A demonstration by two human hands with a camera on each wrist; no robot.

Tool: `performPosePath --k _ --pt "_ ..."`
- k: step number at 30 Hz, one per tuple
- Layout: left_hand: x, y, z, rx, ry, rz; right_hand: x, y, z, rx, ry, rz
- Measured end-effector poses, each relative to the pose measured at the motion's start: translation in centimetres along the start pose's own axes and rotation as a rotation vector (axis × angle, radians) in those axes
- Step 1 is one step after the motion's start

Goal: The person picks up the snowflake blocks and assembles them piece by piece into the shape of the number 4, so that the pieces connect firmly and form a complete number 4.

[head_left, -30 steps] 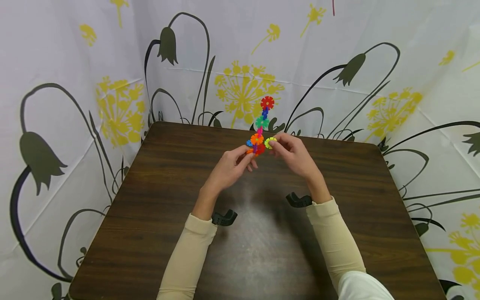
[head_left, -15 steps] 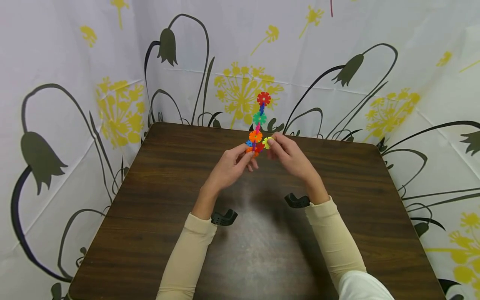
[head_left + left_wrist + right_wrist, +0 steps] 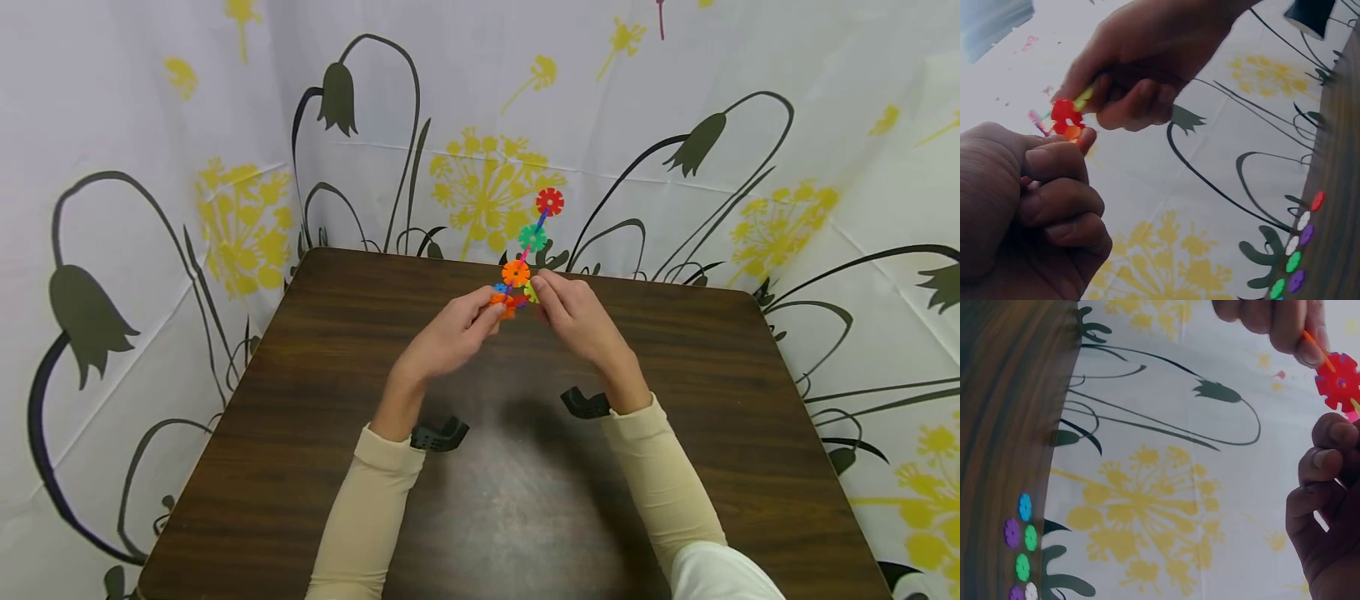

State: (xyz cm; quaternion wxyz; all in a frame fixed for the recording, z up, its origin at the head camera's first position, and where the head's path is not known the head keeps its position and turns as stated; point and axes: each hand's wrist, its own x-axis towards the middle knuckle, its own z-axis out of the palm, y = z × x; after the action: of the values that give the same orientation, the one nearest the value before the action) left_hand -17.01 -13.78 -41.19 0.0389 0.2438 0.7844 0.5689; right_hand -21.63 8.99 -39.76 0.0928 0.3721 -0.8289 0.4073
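Observation:
In the head view, a chain of notched flower-shaped plastic discs rises over the table. Its top is a red disc point(image 3: 550, 202), then a green disc point(image 3: 532, 237) and an orange disc point(image 3: 516, 272), joined by edge-on discs. My left hand point(image 3: 450, 332) pinches a lower orange disc point(image 3: 507, 308) between thumb and fingers. My right hand point(image 3: 583, 315) pinches a yellow disc point(image 3: 531, 292), mostly covered by its fingers. In the right wrist view the yellow disc's edge meets a lower red disc point(image 3: 1335, 384), into which the held orange disc is slotted.
Loose discs lie along the brown table point(image 3: 315, 400): a purple disc point(image 3: 1012, 532) and a blue disc point(image 3: 1025, 507) in the right wrist view, a red disc point(image 3: 1317, 200) in the left. A flower-printed curtain point(image 3: 480, 83) hangs behind the table.
My right hand has moved left, bringing the yellow disc against the lower red disc. The chain's top swung slightly left, then leaned right. My left hand keeps its hold on the orange disc.

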Motion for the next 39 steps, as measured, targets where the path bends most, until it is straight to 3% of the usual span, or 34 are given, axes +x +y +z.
performPosePath --k 6,14,27,33,39 --pt "-0.2 0.0 -0.5 -0.046 -0.014 0.031 0.2 -0.3 0.7 0.095 -0.026 0.012" --pt "0.1 -0.5 0.2 -0.088 0.020 0.069 -0.1 -0.3 0.6 0.140 -0.013 -0.015" --pt "0.8 -1.4 1.0 -0.202 0.060 0.084 -0.4 -0.4 0.6 -0.183 -0.003 -0.040" --pt "1.0 -1.5 1.3 -0.262 0.067 0.114 -0.4 -0.3 0.8 -0.250 -0.009 -0.060" --pt "1.3 -1.7 1.5 -0.307 0.151 0.111 -0.4 -0.2 1.1 -0.281 -0.014 -0.064"
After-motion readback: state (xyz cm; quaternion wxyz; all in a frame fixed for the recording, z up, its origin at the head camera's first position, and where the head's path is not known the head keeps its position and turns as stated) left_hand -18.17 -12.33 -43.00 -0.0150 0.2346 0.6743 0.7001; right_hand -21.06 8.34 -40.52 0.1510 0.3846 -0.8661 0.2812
